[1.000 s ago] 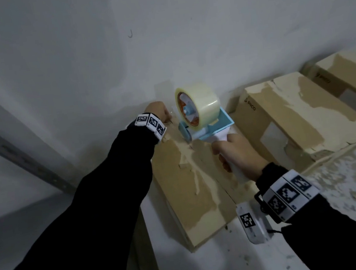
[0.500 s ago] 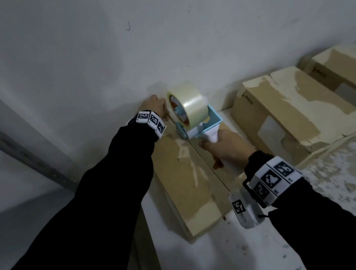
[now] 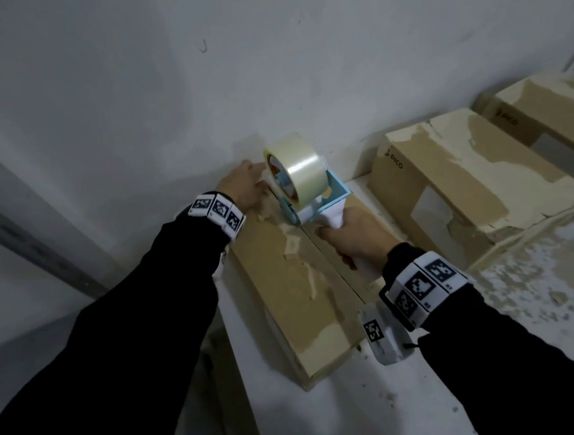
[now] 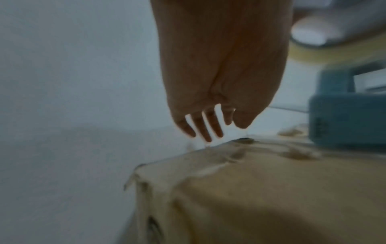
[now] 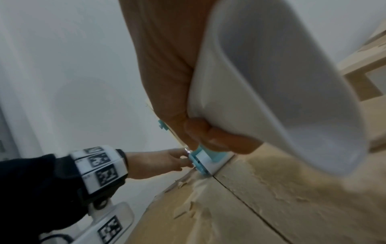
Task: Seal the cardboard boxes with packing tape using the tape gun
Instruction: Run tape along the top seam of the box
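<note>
A worn cardboard box (image 3: 288,290) lies lengthwise on the white table, its top seam (image 5: 240,186) running away from me. My right hand (image 3: 350,241) grips the white handle (image 5: 271,82) of the blue tape gun (image 3: 316,202). The gun's nose (image 5: 202,165) sits on the seam at the box's far end, and the clear tape roll (image 3: 295,168) stands on top. My left hand (image 3: 245,186) reaches over the far left corner of the box (image 4: 250,189), its fingers (image 4: 205,130) straight and pointing down past the edge, just beside the gun's nose.
The white wall (image 3: 257,57) stands directly behind the box's far end. Two more scuffed cardboard boxes (image 3: 473,174) (image 3: 556,109) lie to the right on the paint-flecked table (image 3: 543,293). The table's left edge drops off beside the near box.
My right hand has moved the tape gun slightly further along the seam towards the wall. The left hand stays at the box's far end.
</note>
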